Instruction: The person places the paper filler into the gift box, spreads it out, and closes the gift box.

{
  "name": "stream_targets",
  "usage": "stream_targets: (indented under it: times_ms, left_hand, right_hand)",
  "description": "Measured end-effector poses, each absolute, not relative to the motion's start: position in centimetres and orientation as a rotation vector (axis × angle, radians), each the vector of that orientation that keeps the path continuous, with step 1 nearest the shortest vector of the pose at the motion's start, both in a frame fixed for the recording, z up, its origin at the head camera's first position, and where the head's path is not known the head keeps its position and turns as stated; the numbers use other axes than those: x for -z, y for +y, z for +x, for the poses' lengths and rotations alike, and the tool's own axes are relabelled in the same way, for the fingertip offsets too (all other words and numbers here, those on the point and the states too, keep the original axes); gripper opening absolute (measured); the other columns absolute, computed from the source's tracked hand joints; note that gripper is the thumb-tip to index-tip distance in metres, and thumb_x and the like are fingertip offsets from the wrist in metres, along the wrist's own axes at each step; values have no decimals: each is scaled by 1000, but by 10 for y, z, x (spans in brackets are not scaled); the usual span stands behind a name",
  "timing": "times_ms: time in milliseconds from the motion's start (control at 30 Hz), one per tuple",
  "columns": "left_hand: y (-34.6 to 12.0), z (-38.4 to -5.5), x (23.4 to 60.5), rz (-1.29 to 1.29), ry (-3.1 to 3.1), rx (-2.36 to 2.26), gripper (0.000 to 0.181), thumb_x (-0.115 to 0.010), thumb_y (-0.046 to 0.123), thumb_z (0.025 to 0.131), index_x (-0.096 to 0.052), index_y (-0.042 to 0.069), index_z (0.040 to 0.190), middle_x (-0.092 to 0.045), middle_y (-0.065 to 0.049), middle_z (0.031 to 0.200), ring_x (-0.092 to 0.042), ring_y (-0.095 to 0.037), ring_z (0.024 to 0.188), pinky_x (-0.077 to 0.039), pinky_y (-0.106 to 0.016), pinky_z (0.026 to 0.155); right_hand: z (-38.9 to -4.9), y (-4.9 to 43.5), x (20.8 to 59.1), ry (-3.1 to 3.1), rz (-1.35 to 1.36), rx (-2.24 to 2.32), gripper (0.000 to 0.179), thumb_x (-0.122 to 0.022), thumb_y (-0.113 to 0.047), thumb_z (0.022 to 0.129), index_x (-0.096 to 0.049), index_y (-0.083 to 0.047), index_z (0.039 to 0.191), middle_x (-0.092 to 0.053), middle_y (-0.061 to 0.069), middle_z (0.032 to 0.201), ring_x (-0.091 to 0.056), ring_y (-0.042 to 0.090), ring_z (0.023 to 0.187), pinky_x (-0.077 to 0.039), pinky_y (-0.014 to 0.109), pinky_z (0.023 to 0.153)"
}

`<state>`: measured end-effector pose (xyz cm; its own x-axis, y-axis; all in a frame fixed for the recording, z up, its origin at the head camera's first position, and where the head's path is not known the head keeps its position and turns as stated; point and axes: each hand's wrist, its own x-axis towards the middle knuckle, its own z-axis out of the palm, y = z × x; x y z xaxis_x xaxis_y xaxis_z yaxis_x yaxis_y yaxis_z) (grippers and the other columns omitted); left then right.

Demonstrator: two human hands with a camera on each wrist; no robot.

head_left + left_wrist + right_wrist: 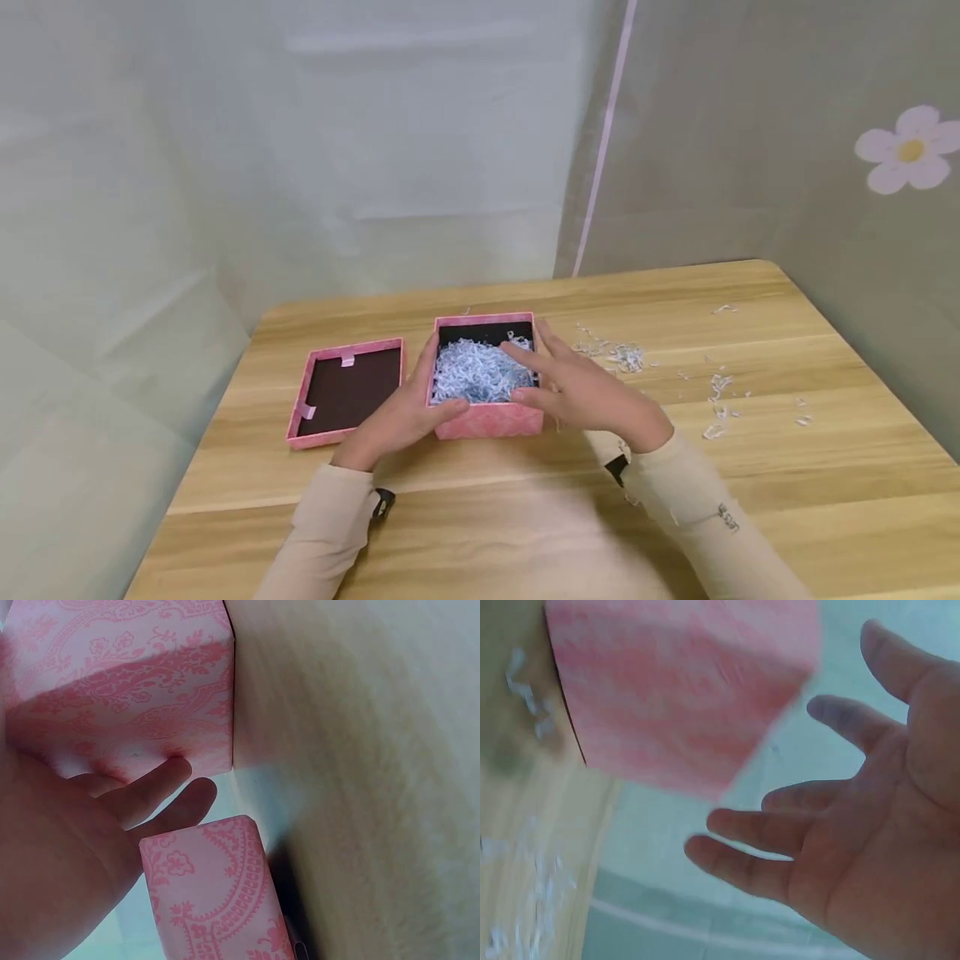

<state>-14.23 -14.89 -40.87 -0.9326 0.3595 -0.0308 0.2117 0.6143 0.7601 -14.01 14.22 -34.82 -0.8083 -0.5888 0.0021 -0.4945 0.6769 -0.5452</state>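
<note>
A pink patterned box (491, 422) stands in the middle of the table in the head view, its dark inside largely filled with pale blue shredded paper (474, 371). My left hand (401, 414) holds the box at its left front corner, fingers along the left wall and thumb at the front rim. In the left wrist view, fingertips (177, 769) press on the patterned wall. Over the box's right side, my right hand (588, 390) is spread, its fingers reaching above the paper. The right wrist view shows those fingers (739, 862) apart from the wall.
The box's pink lid (356, 390), dark inside facing up, lies left of the box, close beside my left hand. Loose paper shreds (628, 358) are scattered on the wooden table (825, 475) to the right. A pale cloth backdrop (420, 150) hangs behind.
</note>
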Motion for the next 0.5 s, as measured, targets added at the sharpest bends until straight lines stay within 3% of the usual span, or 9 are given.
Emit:
stream_targets:
  times_ms: [100, 167, 233, 333, 500]
  left_hand:
    - [-148, -141, 411, 467, 2653, -1220, 115, -70, 61, 87, 13, 30, 162, 0, -5, 169, -14, -36, 151, -22, -66, 111]
    - [-147, -141, 412, 467, 2647, -1221, 115, -69, 61, 87, 13, 30, 162, 0, -6, 169, -14, -37, 151, -23, -65, 112]
    - [-146, -141, 412, 463, 2644, -1220, 115, -69, 61, 87, 13, 30, 162, 0, -6, 169, -16, -38, 150, -24, -65, 111]
    - [-146, -142, 413, 459, 2645, -1223, 116, -69, 62, 87, 13, 30, 162, -1, -6, 169, -16, -38, 150, -24, -64, 112]
    - [-148, -144, 412, 446, 2650, -1231, 116, -70, 63, 86, 13, 33, 161, 0, -4, 169, -15, -36, 151, -23, -62, 113]
  right_hand:
    - [-148, 170, 343, 2691, -844, 871, 66, -55, -48, 103, -31, -28, 161, -6, 19, 166, -39, 45, 139, -30, 64, 110]
    - [-157, 194, 342, 2707, -784, 881, 67, -54, -47, 104, -31, -21, 161, -14, 20, 165, -23, 47, 146, -22, 64, 113]
    - [-170, 223, 342, 2725, -710, 856, 69, -52, -45, 105, -28, -13, 161, -19, 24, 163, -20, 47, 147, -19, 63, 115]
    - [-195, 269, 346, 2749, -557, 807, 74, -50, -43, 106, -21, -1, 160, -17, 32, 160, -16, 52, 146, -15, 65, 114]
    - [-239, 345, 374, 2747, -287, 749, 76, -44, -32, 109, -5, 15, 154, 1, 45, 154, 0, 60, 142, -6, 70, 112]
